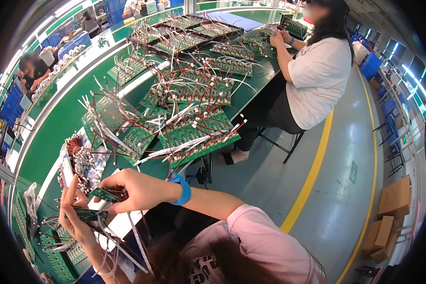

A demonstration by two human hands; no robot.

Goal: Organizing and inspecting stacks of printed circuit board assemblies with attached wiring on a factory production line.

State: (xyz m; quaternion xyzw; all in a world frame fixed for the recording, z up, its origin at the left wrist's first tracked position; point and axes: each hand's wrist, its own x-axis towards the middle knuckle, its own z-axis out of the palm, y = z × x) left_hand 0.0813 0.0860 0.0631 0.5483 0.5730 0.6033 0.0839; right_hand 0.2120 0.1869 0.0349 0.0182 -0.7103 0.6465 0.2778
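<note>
My right hand (pixel 136 190), with a blue band (pixel 182 189) at the wrist, pinches a small green circuit board (pixel 105 194) between thumb and fingers. Just to its left, my left hand (pixel 71 215) holds another green circuit board (pixel 84 214), its fingers raised along the edge. White and dark red wires (pixel 128 251) hang from the boards towards my lap. Beyond my hands lies a bundle of wires with white connectors (pixel 84 161) on clear plastic. Whether the two boards touch is hidden by my fingers.
Wired circuit boards (pixel 199 132) are heaped across the green bench (pixel 42 156), with more in black trays (pixel 189 35) at the back. More boards (pixel 57 255) lie at the near left. A co-worker (pixel 317 71) sits at the right, hands on a part. Cardboard boxes (pixel 394 196) stand far right.
</note>
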